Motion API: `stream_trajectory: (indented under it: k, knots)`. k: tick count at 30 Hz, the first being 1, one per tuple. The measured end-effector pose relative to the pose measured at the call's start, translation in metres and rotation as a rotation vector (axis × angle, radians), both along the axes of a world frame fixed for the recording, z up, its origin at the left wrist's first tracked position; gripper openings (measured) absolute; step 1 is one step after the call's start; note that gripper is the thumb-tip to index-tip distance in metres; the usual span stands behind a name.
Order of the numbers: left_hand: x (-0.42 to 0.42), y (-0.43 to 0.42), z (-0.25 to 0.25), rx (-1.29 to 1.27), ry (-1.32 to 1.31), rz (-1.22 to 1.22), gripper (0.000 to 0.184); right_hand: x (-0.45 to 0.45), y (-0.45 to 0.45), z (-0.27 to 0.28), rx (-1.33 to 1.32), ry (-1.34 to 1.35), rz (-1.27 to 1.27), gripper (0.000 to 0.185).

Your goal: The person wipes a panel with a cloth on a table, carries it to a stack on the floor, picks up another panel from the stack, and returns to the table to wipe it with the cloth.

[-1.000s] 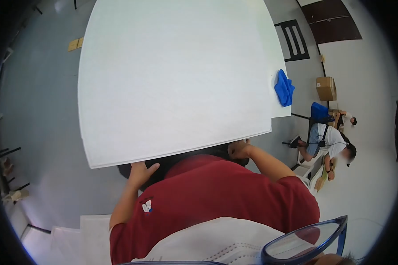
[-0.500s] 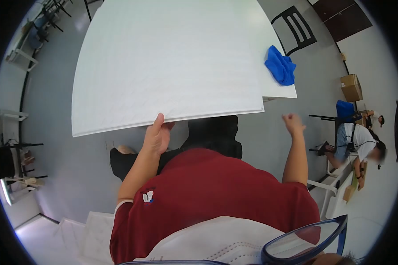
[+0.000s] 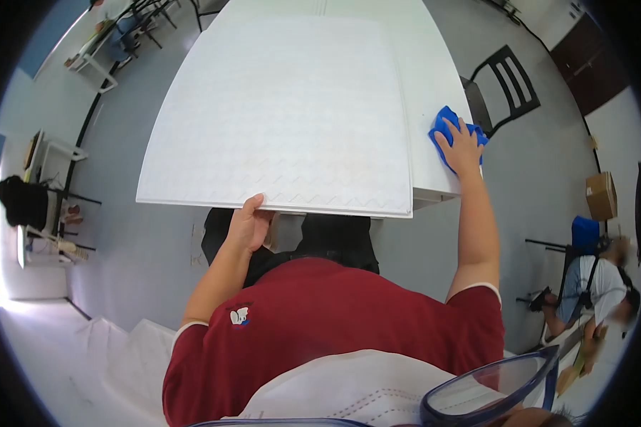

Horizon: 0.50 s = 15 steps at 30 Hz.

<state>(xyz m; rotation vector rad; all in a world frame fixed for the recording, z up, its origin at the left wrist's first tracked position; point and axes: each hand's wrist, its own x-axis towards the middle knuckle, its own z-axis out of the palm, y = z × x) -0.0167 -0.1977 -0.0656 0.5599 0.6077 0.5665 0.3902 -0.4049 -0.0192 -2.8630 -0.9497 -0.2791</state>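
A large white panel (image 3: 278, 114) with a faint zigzag relief lies across the white table (image 3: 438, 78) and juts past its near edge. My left hand (image 3: 249, 226) grips the panel's near edge, thumb on top and the other fingers underneath, partly hidden. On the table's right side, by the edge, is a crumpled blue cloth (image 3: 445, 117). My right hand (image 3: 463, 151) rests over this cloth from above with its fingers spread, covering part of it.
A black chair (image 3: 509, 89) stands beyond the table's right edge. Farther right are a cardboard box (image 3: 601, 196) and a seated person (image 3: 595, 285) bent over a bench. Desks and chairs line the left wall, with a black item (image 3: 25, 206) on one chair.
My right hand has moved forward from beside the table onto the blue cloth. The panel now sits straighter in view, and my left hand keeps hold of its near edge.
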Motion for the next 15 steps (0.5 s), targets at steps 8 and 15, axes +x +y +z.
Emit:
stream_trajectory:
  k: [8,15]
  knots:
    - [-0.013,-0.006,-0.018,0.062,0.016,0.074,0.049,0.006,-0.005,-0.009,0.147,-0.035,0.201,0.038]
    - [-0.009,-0.01,-0.022,0.133,0.033,0.082,0.05,0.001,-0.011,-0.005,0.528,-0.086,0.341,0.027]
